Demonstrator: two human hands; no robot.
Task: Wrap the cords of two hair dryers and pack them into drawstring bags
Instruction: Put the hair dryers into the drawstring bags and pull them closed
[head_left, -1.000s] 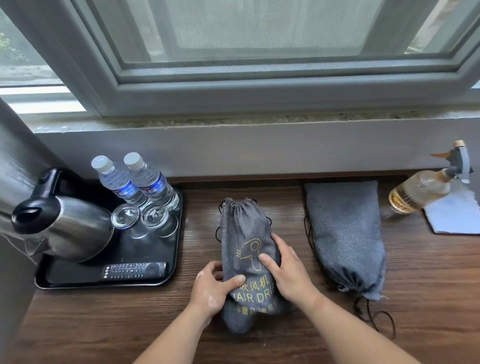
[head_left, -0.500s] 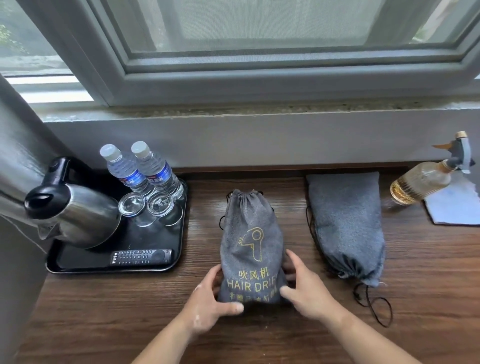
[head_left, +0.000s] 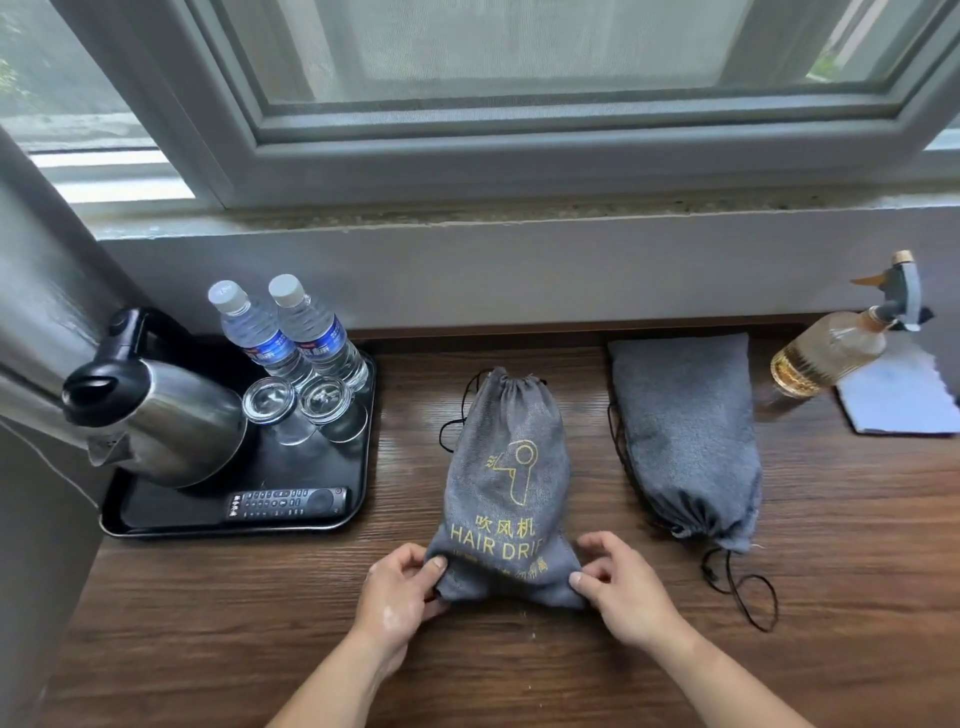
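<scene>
Two grey drawstring bags are lying on the wooden table (head_left: 208, 623), and both are looking full and cinched, so the packing is probably nearly over. No hair dryer or cord is showing; judging by the bulges, each one is sitting inside its bag.

The printed bag (head_left: 506, 467) is lying in the middle with its gathered mouth pointing toward the wall. The left hand (head_left: 400, 592) is pinching its near left corner between thumb and fingers, and the right hand (head_left: 628, 592) is pinching the near right corner the same way. What is remaining here seems to be only straightening it.

The plain bag (head_left: 685, 431) is resting apart to the right, mouth toward the person, its drawstring (head_left: 748, 597) trailing loose over the wood.

At the left a black tray (head_left: 234, 532) is carrying a steel kettle (head_left: 161, 415), two water bottles (head_left: 291, 338), two upturned glasses (head_left: 301, 405) and a remote (head_left: 285, 503). At the far right a spray bottle (head_left: 831, 353) of amber liquid is standing beside a white sheet (head_left: 898, 400). Behind everything a grey-framed window (head_left: 519, 119) is letting in daylight.
</scene>
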